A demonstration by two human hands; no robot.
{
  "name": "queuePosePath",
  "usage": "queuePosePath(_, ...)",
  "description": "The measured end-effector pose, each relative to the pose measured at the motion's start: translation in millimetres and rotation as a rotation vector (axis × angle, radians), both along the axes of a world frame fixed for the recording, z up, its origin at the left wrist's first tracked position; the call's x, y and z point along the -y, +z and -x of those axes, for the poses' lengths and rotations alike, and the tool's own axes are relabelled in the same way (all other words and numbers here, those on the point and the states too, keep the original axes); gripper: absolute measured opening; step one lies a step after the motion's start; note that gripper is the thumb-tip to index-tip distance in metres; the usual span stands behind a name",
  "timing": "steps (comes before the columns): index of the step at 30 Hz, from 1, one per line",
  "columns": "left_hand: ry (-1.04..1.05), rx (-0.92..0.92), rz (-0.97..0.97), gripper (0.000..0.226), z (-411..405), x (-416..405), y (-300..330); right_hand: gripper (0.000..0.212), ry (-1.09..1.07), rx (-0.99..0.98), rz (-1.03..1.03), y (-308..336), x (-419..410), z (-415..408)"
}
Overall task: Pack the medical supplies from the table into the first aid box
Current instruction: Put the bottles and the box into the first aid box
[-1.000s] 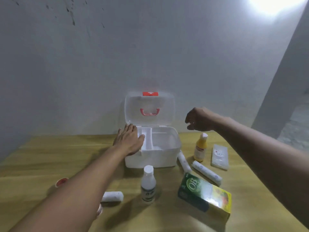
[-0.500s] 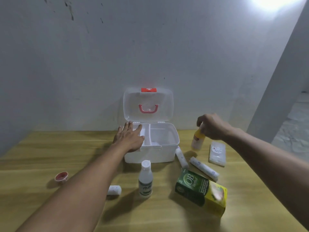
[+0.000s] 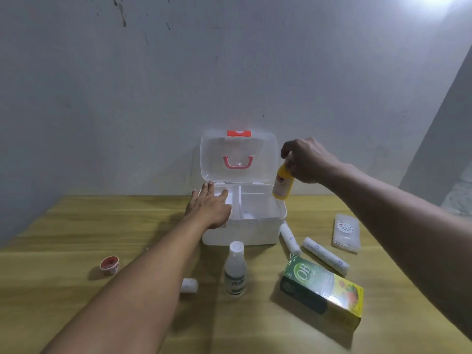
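Right now my right hand (image 3: 305,160) is closed around the top of the yellow bottle (image 3: 283,183), holding it upright in the air above the right rear corner of the first aid box (image 3: 255,231). The bottle's base hangs just over the box's rim, not resting on anything. My left hand (image 3: 209,206) lies flat with fingers spread on the left side of the box, covering the left compartment of its white inner tray, gripping nothing. The box sits on the wooden tabletop (image 3: 76,231) against the wall, its clear lid (image 3: 238,155) standing open with a pink handle and a red latch bearing a white cross.

In front of the box stands a white bottle (image 3: 235,269) with a white cap, upright. To its right lies a green and yellow carton (image 3: 323,290) on its side. Two white gauze rolls (image 3: 290,238) (image 3: 325,255) lie between the carton and the box, one touching the box's front right corner. A flat clear case (image 3: 346,232) lies further right. Near my left forearm a small white roll (image 3: 189,285) lies partly hidden, and a little red-topped pot (image 3: 109,264) sits well apart to the left.
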State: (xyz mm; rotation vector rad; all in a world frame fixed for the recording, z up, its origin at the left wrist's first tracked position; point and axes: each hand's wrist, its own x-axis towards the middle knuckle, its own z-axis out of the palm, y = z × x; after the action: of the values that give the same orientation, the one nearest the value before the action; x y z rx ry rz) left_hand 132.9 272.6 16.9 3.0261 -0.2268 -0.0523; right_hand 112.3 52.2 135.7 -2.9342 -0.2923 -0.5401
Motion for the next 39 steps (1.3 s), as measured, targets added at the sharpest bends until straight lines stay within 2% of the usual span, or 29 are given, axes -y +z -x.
queuePosePath(4, 0.0, 0.001, -0.001, 0.059, -2.2, -0.8, -1.1, 0.022, -0.13, -0.078, 0.056, -7.1, 23.2, -6.3)
queuePosePath(11, 0.002, 0.008, -0.003, 0.058, -3.6, -1.1, -3.0, 0.023, -0.179, -0.276, 0.074, -68.4, 49.3, -0.3)
queuePosePath(15, 0.005, 0.008, -0.005, 0.058, -3.2, -0.8, -3.1, 0.029, -0.181, -0.267, 0.039, -71.5, 56.4, 1.2)
queuePosePath(18, 0.009, 0.011, -0.006, 0.058, -2.4, -0.8, -3.1, 0.047, -0.196, -0.25, 0.107, -63.7, 55.2, 10.2)
queuePosePath(21, 0.006, 0.011, -0.009, 0.058, -1.8, -0.1, -2.7, 0.042, -0.201, -0.194, 0.218, -52.1, 42.5, 36.0)
queuePosePath(22, 0.005, 0.011, -0.01, 0.058, -1.7, 0.1, -2.5, 0.037, -0.157, -0.253, 0.216, -50.8, 36.8, 47.0)
queuePosePath(24, 0.006, 0.01, -0.008, 0.058, -1.8, 0.0, -2.4, 0.036, -0.05, -0.526, 0.199, -54.2, 26.4, 69.5)
queuePosePath(26, 0.007, 0.011, -0.008, 0.058, -2.3, -0.1, -2.9, 0.046, -0.017, -0.816, 0.242, -63.3, 20.0, 88.4)
queuePosePath(28, 0.006, 0.013, -0.011, 0.058, -2.2, 0.1, -3.2, 0.053, -0.012, -0.929, 0.333, -75.6, 17.1, 100.6)
queuePosePath(33, 0.0, 0.048, -0.065, 0.058, -1.6, 0.6, -4.5, 0.048, -0.014, -0.825, 0.369, -65.9, 12.4, 111.7)
queuePosePath(37, -0.002, 0.033, -0.047, 0.057, 0.0, 0.7, -3.7, 0.043, -0.001, -0.614, 0.112, -15.2, 5.7, 95.1)
queuePosePath(39, -0.002, 0.024, -0.028, 0.057, -0.3, 0.9, -3.4, 0.043, 0.04, -0.459, 0.072, 2.3, -1.1, 77.0)
